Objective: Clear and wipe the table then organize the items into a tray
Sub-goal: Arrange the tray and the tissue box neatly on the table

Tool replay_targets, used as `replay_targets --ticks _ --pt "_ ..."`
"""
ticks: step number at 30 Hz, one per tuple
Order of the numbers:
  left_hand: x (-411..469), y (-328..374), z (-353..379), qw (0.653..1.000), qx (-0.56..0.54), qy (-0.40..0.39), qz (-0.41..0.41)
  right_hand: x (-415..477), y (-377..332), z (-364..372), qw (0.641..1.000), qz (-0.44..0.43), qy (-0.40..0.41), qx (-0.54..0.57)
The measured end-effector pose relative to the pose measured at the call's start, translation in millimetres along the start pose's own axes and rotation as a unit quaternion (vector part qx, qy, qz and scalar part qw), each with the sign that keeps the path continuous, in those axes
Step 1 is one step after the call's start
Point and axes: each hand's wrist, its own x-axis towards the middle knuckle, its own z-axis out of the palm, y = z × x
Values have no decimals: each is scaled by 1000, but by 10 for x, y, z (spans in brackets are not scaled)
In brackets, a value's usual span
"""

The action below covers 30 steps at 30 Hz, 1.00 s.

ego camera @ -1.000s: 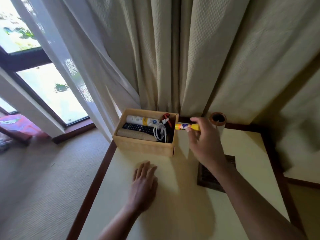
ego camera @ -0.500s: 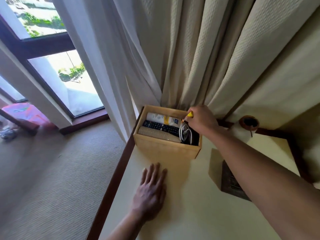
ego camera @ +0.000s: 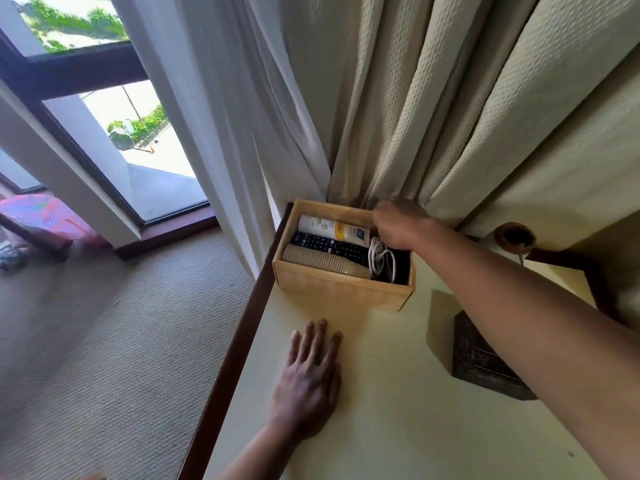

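A light wooden tray (ego camera: 339, 289) stands at the table's far left corner against the curtain. It holds a white and yellow tube (ego camera: 325, 226), a black remote (ego camera: 325, 244), a stack of brown paper cups (ego camera: 318, 259) and a coiled white cable (ego camera: 381, 259). My right hand (ego camera: 398, 223) reaches into the tray's back right corner, fingers curled downward. The yellow marker it carried is hidden under that hand. My left hand (ego camera: 308, 379) lies flat on the cream table (ego camera: 398, 427) just in front of the tray, holding nothing.
A dark square wooden block (ego camera: 485, 365) lies on the table right of the tray, under my forearm. A brown round roll (ego camera: 514, 237) stands at the back right. Heavy curtains (ego camera: 433, 116) hang behind. The table's dark left edge (ego camera: 239, 341) drops to carpet.
My right hand has carried the yellow marker from beside the tray into its back right corner and sunk lower, hiding the marker. The left hand stays flat. The view has shifted closer.
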Motion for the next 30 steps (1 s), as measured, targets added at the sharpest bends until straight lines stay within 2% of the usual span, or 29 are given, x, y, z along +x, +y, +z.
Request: replay_targets --ticks 7,10,12,13,16,19,21,24,26,28,30 --pt "3 -14 25 1000 2 -1 3 -20 56 146 997 -3 74 -18" --pt "4 -9 15 1000 3 0 3 -62 104 242 997 -16 68 -33" --pt "1 -13 15 1000 3 0 0 -181 120 301 996 0 85 41" --pt "2 -18 19 1000 1 0 -1 -291 126 341 986 19 125 109" --pt "12 -34 29 1000 -3 1 2 -804 130 487 920 96 244 293" --pt "13 -44 50 1000 4 -11 1 -1439 142 725 903 129 247 326" --pt "23 -22 45 1000 14 -14 -4 -1842 182 922 901 188 270 283" --pt "86 106 -6 999 14 -21 -38 -2281 297 1196 880 357 207 236" --pt "138 238 -17 998 11 -12 -58 -2467 368 1339 839 429 153 297" --pt "168 381 21 998 11 -12 -65 -2533 385 1430 807 431 140 378" --pt "190 539 76 998 6 -21 -63 -2523 348 1450 810 396 142 409"
